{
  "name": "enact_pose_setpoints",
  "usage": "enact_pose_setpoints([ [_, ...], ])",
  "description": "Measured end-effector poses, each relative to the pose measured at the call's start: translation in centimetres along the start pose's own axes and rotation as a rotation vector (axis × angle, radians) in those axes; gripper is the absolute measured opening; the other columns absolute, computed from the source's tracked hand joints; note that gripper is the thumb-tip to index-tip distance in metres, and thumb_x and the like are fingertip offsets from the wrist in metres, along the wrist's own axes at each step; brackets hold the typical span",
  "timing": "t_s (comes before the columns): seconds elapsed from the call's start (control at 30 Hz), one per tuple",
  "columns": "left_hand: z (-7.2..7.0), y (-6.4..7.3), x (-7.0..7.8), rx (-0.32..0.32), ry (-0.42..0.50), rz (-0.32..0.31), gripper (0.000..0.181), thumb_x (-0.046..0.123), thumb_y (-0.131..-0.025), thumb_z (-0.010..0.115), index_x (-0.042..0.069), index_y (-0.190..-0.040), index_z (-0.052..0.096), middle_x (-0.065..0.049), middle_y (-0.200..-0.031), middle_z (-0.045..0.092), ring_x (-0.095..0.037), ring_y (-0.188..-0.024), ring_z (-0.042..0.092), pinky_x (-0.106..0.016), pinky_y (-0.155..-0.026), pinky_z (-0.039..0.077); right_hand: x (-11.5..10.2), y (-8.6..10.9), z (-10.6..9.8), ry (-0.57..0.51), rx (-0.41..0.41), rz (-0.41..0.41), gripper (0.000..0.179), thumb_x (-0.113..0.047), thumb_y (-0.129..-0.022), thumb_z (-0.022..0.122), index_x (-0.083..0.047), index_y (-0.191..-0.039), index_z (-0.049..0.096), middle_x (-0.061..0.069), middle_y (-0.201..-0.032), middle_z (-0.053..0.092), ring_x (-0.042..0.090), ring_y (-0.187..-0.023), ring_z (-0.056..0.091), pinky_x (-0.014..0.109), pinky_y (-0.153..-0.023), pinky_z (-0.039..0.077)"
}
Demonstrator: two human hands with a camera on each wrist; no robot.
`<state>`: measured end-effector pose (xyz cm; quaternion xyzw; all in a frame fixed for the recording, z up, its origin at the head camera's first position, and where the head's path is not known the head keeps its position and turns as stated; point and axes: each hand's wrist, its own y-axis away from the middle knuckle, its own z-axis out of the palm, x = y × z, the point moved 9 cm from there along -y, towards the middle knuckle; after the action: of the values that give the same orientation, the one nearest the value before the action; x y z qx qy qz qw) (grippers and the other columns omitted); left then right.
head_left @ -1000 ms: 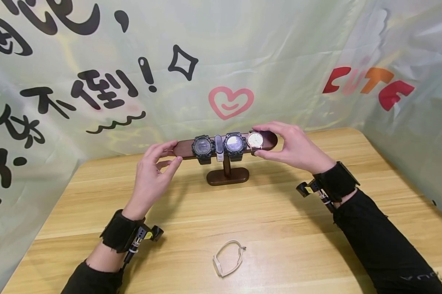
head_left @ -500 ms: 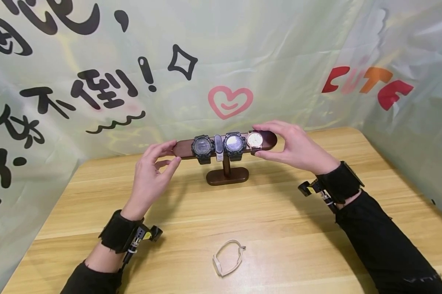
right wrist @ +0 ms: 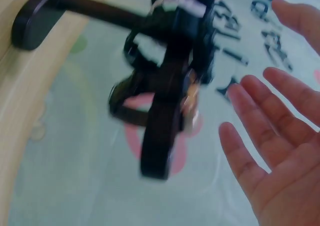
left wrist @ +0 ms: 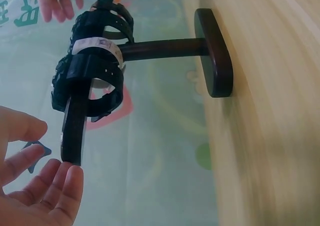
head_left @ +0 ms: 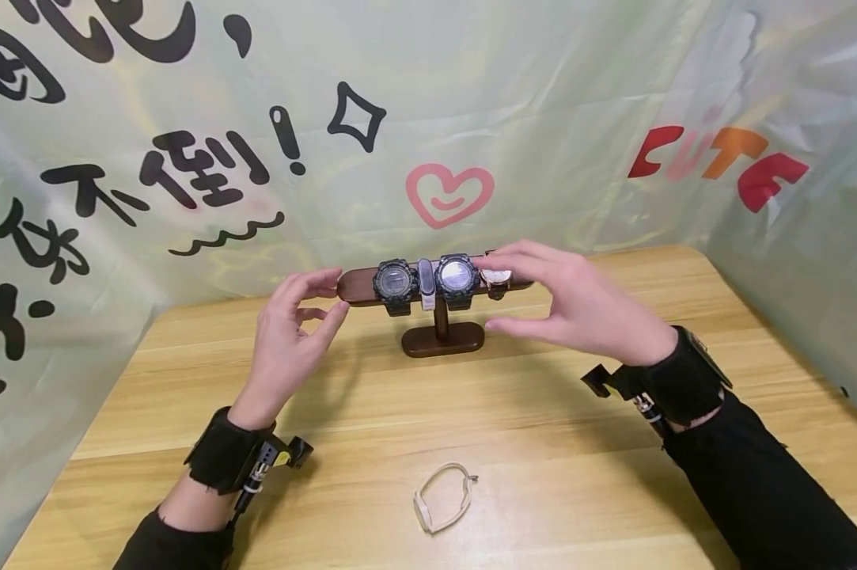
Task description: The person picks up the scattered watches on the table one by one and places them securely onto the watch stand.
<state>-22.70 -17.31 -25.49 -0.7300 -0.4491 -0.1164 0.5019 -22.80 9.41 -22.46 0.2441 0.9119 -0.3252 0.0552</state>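
A dark brown wooden watch stand stands on the table. Along its bar sit a left black digital watch, a pale-strapped fitness band, a second black digital watch and a rose-gold dial watch. My left hand has its fingertips right at the bar's left end, fingers spread loosely. My right hand is beside the rose-gold watch, partly covering it and the bar's right end. Spread fingers and a gap to the bar show in the right wrist view.
A cream-strapped watch lies looped on the wooden table near the front. Behind the table hangs a pale printed cloth with lettering and a pink heart.
My right hand has let go of the rose-gold watch: its thumb has moved down and away, opening from the fingers. The left hand stays at the bar's left end.
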Motion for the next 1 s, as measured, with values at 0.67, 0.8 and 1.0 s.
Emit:
enact_pose_setpoints([
  [0.67, -0.5, 0.3, 4.1, -0.014, 0.028, 0.056, 0.033, -0.008, -0.084, 0.067, -0.007, -0.116, 0.061, -0.018, -0.108, 0.058, -0.030, -0.096, 0.058, -0.025, -0.072, 0.053, -6.5, 3.0, 7.9, -0.093, -0.328, -0.136, 0.065, -0.053, -0.086, 0.064, -0.010, -0.135, 0.055, -0.005, -0.131, 0.050, 0.009, -0.120, 0.046, 0.027, -0.101, 0.039],
  [0.8, -0.5, 0.4, 4.5, -0.017, 0.026, 0.064, 0.034, -0.010, -0.083, 0.067, -0.007, -0.116, 0.061, -0.018, -0.108, 0.059, -0.030, -0.095, 0.059, -0.025, -0.071, 0.053, -7.0, 3.7, 9.0, -0.085, -0.365, -0.140, 0.066, -0.053, -0.083, 0.067, -0.012, -0.134, 0.056, -0.006, -0.127, 0.051, 0.008, -0.117, 0.047, 0.027, -0.099, 0.041],
  [1.0, -0.4, 0.7, 4.9, -0.025, 0.040, 0.090, 0.032, -0.011, -0.082, 0.067, -0.007, -0.113, 0.061, -0.017, -0.106, 0.061, -0.028, -0.093, 0.060, -0.024, -0.069, 0.053, -7.8, 4.6, 11.0, -0.087, -0.438, -0.149, 0.069, -0.054, -0.081, 0.069, -0.013, -0.135, 0.056, -0.007, -0.126, 0.052, 0.007, -0.115, 0.048, 0.027, -0.098, 0.041],
])
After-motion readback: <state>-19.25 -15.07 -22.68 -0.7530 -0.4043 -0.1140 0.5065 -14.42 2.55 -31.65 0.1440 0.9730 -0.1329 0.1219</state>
